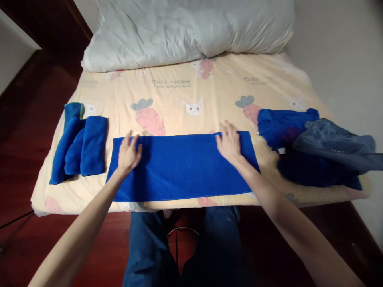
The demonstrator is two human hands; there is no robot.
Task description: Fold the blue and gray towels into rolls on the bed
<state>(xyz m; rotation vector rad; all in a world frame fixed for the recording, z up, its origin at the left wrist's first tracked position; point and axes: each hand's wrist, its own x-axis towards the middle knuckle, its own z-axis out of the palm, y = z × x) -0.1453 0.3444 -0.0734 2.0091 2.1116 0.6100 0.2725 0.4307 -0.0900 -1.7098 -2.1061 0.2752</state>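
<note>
A blue towel lies spread flat near the bed's front edge, its long side running left to right. My left hand rests on its left part, fingers apart and reaching towards the far edge. On the right part lies my right hand, fingers spread and slightly blurred, tips just past the far edge. Neither hand grips anything. To the left sit folded or rolled blue towels, one with a green edge.
On the right lies a loose heap of blue cloths with a grey cloth on top. A pale quilt is bunched across the back of the bed, whose sheet has carrots and rabbits. A wall stands at right.
</note>
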